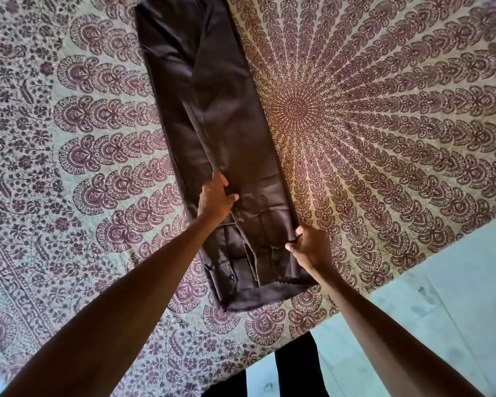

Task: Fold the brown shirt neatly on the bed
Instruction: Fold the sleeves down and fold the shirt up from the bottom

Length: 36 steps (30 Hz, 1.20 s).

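Note:
The brown shirt (212,116) lies on the bed (384,110) as one long narrow strip, running from the top of the view down toward me. Both sleeves are folded onto it, and their buttoned cuffs lie near the close end. My left hand (216,197) rests on the strip's left part, fingers curled on a lengthwise fold of the cloth. My right hand (307,247) pinches the shirt's right edge beside the right cuff. The strip's far end runs out of view at the top.
A patterned maroon and cream bedspread covers the bed. Its near edge runs diagonally at the lower right, with pale floor (455,296) beyond. My dark trouser legs (295,365) stand against the bed's edge at the bottom.

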{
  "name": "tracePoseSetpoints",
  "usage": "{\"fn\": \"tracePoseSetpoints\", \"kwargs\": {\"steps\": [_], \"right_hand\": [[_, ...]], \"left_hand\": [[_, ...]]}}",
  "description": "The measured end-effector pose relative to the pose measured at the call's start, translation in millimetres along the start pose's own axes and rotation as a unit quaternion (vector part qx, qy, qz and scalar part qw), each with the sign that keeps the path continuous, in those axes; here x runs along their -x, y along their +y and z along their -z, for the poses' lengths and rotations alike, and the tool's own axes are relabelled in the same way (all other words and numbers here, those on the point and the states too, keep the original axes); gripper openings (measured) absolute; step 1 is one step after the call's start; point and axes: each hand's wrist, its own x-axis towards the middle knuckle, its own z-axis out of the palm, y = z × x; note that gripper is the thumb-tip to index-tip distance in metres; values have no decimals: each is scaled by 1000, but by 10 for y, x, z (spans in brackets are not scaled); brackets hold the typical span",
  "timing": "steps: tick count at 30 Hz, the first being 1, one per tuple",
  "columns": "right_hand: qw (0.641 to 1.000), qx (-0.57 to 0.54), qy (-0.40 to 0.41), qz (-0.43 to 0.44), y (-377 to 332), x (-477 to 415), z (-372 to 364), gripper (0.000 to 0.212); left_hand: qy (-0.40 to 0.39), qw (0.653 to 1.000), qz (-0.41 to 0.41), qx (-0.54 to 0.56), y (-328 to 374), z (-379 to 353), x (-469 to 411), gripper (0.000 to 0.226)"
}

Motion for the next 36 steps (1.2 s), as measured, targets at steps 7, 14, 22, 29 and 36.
{"fn": "tracePoseSetpoints", "kwargs": {"steps": [7, 14, 22, 29, 36], "right_hand": [[993, 66, 66, 66, -161, -109, 141, 43], [977, 49, 83, 189, -1000, -969, 437, 36], [956, 117, 70, 260, -2121, -1977, 796, 62], [922, 152, 116, 337, -2966, -2656, 1063, 59], [885, 321, 97, 322, -3396, -3391, 1054, 70]], "left_hand": [[138, 968, -105, -183, 109, 145, -15, 57], [174, 931, -200, -252, 438, 604, -757, 59], [160, 910, -199, -327, 520, 880, -1404, 33], [191, 965, -138, -110, 720, 1123, -1867, 29], [137, 988, -70, -33, 974, 1357, -2425, 25]]}}
